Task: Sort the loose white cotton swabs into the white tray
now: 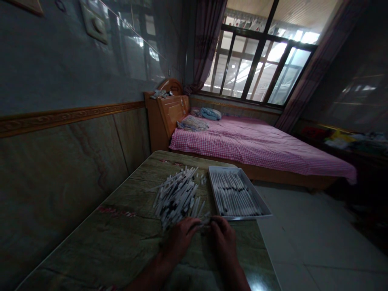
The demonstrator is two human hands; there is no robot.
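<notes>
My left hand (183, 234) and my right hand (223, 238) meet close together over the near part of the table, fingers pinched. Between their fingertips is a small pale, pen-like stick (203, 226); blur and dim light hide its detail. Just beyond my left hand lies a loose pile of thin white pen-like sticks (178, 194), some with dark parts. To the right of the pile, a shallow white tray (263, 207) holds similar sticks laid side by side in two rows. Several short whitish pieces (202, 178) lie between the pile and the tray.
The marble-patterned table (121, 238) has its right edge under the tray, with the tiled floor (306, 238) beyond. A bed with a pink checked sheet (242, 141) and a wooden headboard (165, 117) stands behind the table. A tiled wall (60, 169) runs along the left.
</notes>
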